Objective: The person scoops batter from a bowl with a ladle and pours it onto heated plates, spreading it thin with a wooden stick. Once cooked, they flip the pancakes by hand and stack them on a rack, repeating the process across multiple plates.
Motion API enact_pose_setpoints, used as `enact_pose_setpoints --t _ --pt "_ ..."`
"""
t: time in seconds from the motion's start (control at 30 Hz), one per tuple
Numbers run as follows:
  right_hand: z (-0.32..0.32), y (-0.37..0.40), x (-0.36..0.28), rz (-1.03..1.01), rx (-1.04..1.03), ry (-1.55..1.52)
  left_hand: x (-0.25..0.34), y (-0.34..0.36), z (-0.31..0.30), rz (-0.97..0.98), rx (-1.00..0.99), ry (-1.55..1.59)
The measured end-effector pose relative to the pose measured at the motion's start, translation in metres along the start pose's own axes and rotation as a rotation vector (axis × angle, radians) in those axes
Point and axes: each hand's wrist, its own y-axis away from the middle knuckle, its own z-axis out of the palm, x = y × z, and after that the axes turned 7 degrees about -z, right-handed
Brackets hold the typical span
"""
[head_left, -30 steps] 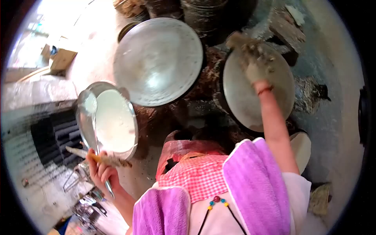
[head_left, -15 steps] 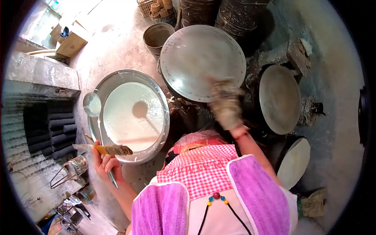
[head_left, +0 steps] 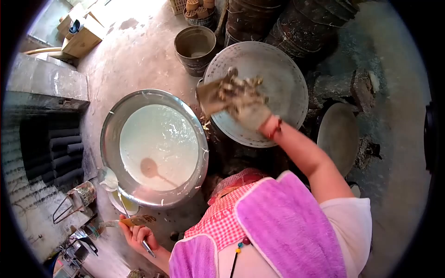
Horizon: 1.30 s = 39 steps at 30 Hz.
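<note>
My left hand [head_left: 139, 235] grips a long-handled metal ladle [head_left: 108, 178] together with a flat tool with a yellow band and a dark, worn end [head_left: 135, 220]. The ladle's bowl hangs by the lower left rim of a wide metal basin [head_left: 107, 139], which holds white liquid [head_left: 160, 136]. In a soiled work glove, my right hand [head_left: 245, 104] is closed on a flat brown piece [head_left: 211, 97], blurred by motion. That hand passes over the left half of a large round griddle [head_left: 285, 78].
A second griddle [head_left: 340, 139] stands at right. Behind the large griddle are a dark bucket [head_left: 194, 58] and tall dark drums [head_left: 252, 23]. Black cylinders [head_left: 65, 141] are stacked at left, near a wire-handled can [head_left: 83, 194]. A cardboard box [head_left: 83, 41] sits at upper left.
My right hand has swept left and away from me over the griddle, the brown piece now showing. My left hand and the ladle have come lower, toward me. The view has turned somewhat.
</note>
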Motion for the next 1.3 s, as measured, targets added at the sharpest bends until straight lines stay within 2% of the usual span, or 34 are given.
enact_pose_setpoints --t 0.03,0.1,0.13,0.17,0.23,0.3,0.37,0.4,0.43,0.5,0.53,0.57,0.6,0.63,0.7,0.77,0.83,0.9,0.93,0.97,1.0,1.03,1.07,1.1,1.13,1.17,1.2,1.23,1.27,1.3 --pt "0.004 -0.011 0.014 0.0 0.001 0.003 0.001 -0.002 0.001 -0.02 -0.023 0.033" --pt "0.018 -0.047 0.057 0.881 -0.555 -0.484 -0.003 0.001 -0.002 -0.023 -0.05 0.077" --pt "0.06 -0.025 0.063 0.685 -0.588 -0.418 -0.003 0.003 0.0 -0.051 -0.077 0.063" --pt "0.051 -0.019 0.048 0.695 -0.58 -0.422 -0.001 0.003 0.004 -0.087 -0.105 0.048" --pt "0.018 -0.001 0.003 0.186 -0.096 0.027 0.001 0.003 0.008 -0.111 -0.111 0.062" --pt "0.015 -0.002 0.008 0.222 -0.151 -0.048 0.005 0.001 0.008 -0.087 -0.089 0.033" --pt "0.034 -0.027 0.034 0.365 -0.263 -0.099 0.01 -0.002 0.006 -0.086 -0.108 0.029" --pt "0.036 -0.048 0.046 0.612 -0.495 -0.405 0.01 -0.003 0.004 -0.08 -0.122 0.025" --pt "0.033 -0.05 0.042 0.602 -0.479 -0.403 0.012 0.001 0.001 -0.072 -0.139 0.024" --pt "0.014 -0.059 0.02 0.512 -0.277 -0.11 0.019 -0.003 -0.001 -0.06 -0.042 -0.041" --pt "0.018 -0.039 0.005 0.416 -0.239 0.055 0.016 -0.012 0.003 -0.041 -0.108 -0.037" --pt "0.015 -0.006 -0.018 0.315 -0.174 -0.011 0.012 -0.013 0.009 -0.087 -0.065 0.022" --pt "-0.016 0.016 -0.046 0.274 -0.205 -0.011 0.012 -0.014 0.013 -0.14 -0.008 0.081" --pt "-0.037 0.045 -0.062 0.263 -0.224 -0.115 0.016 -0.016 0.011 -0.136 -0.03 0.08" --pt "-0.037 0.113 -0.065 0.396 -0.188 -0.008 0.018 -0.027 0.003 -0.145 -0.029 0.059" --pt "-0.013 0.159 -0.002 0.595 -0.204 0.174 0.014 -0.028 0.009 -0.115 0.019 0.047" --pt "-0.009 0.139 0.08 0.866 -0.203 0.333 0.011 -0.024 0.006 -0.103 -0.002 0.03" --pt "-0.019 0.059 0.134 1.005 -0.141 -0.075 -0.002 -0.017 0.011 -0.066 0.064 0.066" --pt "0.031 0.041 0.159 0.837 -0.033 -0.011 -0.002 -0.011 0.001 -0.091 -0.002 0.005" --pt "0.085 0.014 0.179 0.673 -0.235 -0.059 -0.001 -0.006 -0.008 -0.117 -0.068 -0.06" --pt "0.134 -0.02 0.166 0.545 -0.34 -0.008 -0.031 -0.002 0.042 0.031 0.27 -0.015" --pt "0.183 -0.038 0.132 0.369 -0.376 0.213 -0.035 -0.002 0.04 0.038 0.276 -0.018" --pt "0.096 -0.077 0.051 0.295 -0.196 0.237 -0.036 -0.005 0.037 0.019 0.239 -0.009" --pt "0.104 -0.073 0.013 0.168 -0.153 0.01 -0.035 -0.007 0.036 -0.003 0.202 -0.002" --pt "0.058 -0.053 -0.027 0.037 -0.172 -0.198 -0.035 -0.01 0.036 -0.032 0.174 0.002" --pt "0.019 -0.026 -0.056 -0.028 -0.104 -0.189 -0.034 -0.011 0.041 -0.04 0.169 -0.003" --pt "-0.005 0.013 -0.077 -0.015 -0.051 -0.376 -0.033 -0.013 0.046 -0.035 0.22 -0.018" --pt "-0.035 0.048 -0.085 -0.001 -0.101 -0.393 -0.032 -0.016 0.048 -0.028 0.268 -0.031" --pt "-0.046 0.095 -0.089 0.093 -0.029 -0.454 -0.027 -0.02 0.041 -0.032 0.26 -0.028" --pt "-0.05 0.13 -0.086 0.276 -0.084 -0.313 -0.021 -0.024 0.027 -0.047 0.146 -0.01"
